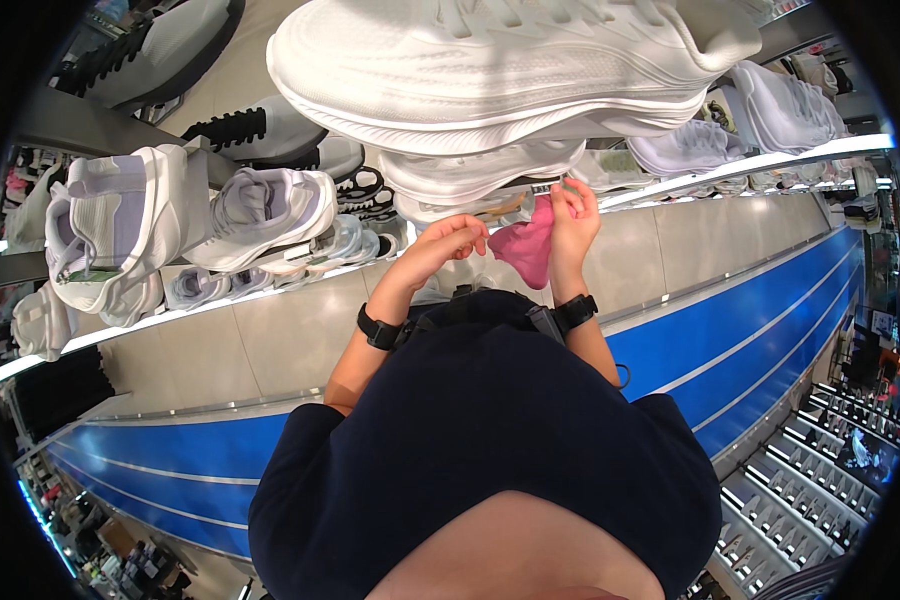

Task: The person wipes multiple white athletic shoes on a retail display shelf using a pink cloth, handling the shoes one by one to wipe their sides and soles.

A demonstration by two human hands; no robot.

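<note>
A pink cloth (529, 244) hangs from the fingers of my right hand (576, 221), in front of the shelf edge. A small price label (546, 189) bearing writing sits at that edge, right by my right fingertips. My left hand (450, 244) is at the cloth's left side with its fingers curled; whether it touches the cloth cannot be made out. Above both hands a large white running shoe (487, 75) stands side-on, close to the camera. Another white shoe (487, 171) is partly hidden under it.
Left along the lit shelves stand a white sneaker with a lilac lining (120, 217), a white lace-up sneaker (270, 214) and a grey shoe with black laces (259, 131). More white shoes (686, 146) line the right. A blue floor strip with white lines (727, 337) runs behind me.
</note>
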